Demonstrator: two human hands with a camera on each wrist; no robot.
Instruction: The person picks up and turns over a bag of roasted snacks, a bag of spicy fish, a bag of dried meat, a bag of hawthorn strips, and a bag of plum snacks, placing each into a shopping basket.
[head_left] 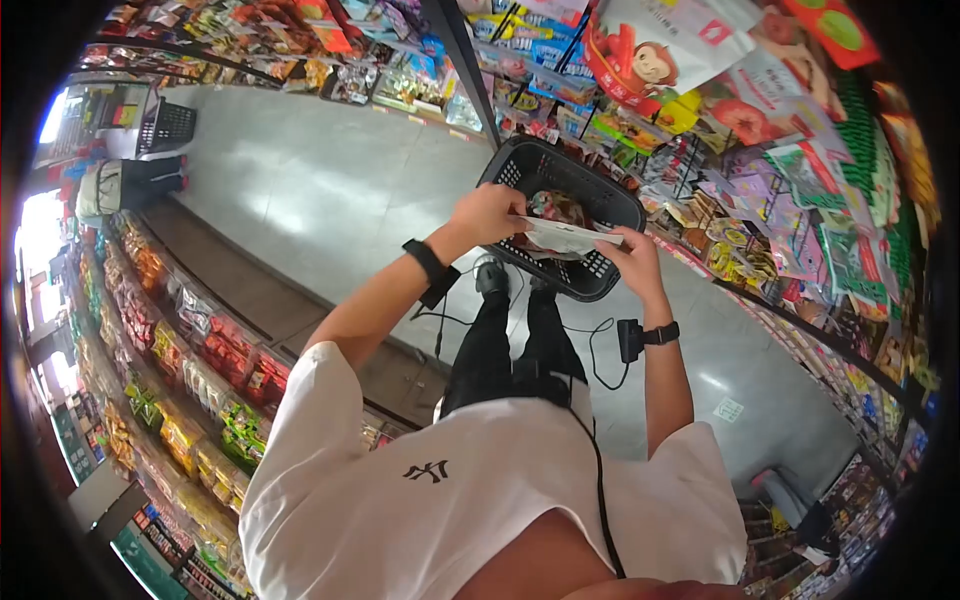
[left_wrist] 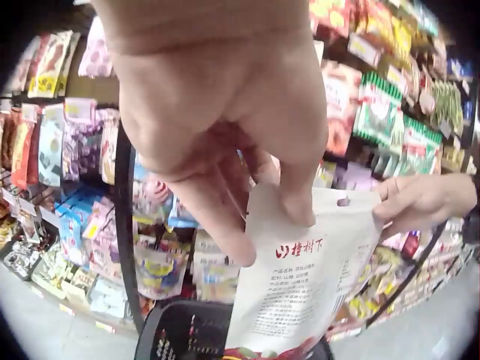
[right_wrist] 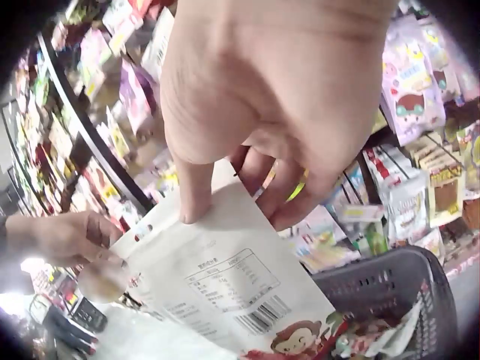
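A white snack pouch point(head_left: 570, 237) with red print is held up over a dark shopping basket point(head_left: 625, 205). The left hand point(head_left: 485, 215) pinches one top corner of the pouch, thumb on the printed face in the left wrist view. At the other top corner the right hand point(head_left: 638, 265) grips it between thumb and fingers. Text covers the pouch point(left_wrist: 300, 277) in the left wrist view; a barcode and a cartoon monkey show on the pouch point(right_wrist: 225, 277) in the right wrist view. Inside the basket point(right_wrist: 431, 300) lie other packages point(right_wrist: 382, 334).
Shelves of hanging snack bags point(head_left: 740, 190) rise beyond the basket. Bins of packaged goods point(head_left: 180, 350) line the left side. Another person point(head_left: 130, 187) stands at the far left near another basket point(head_left: 168, 128). Grey floor tiles point(head_left: 310, 190) run between the shelves.
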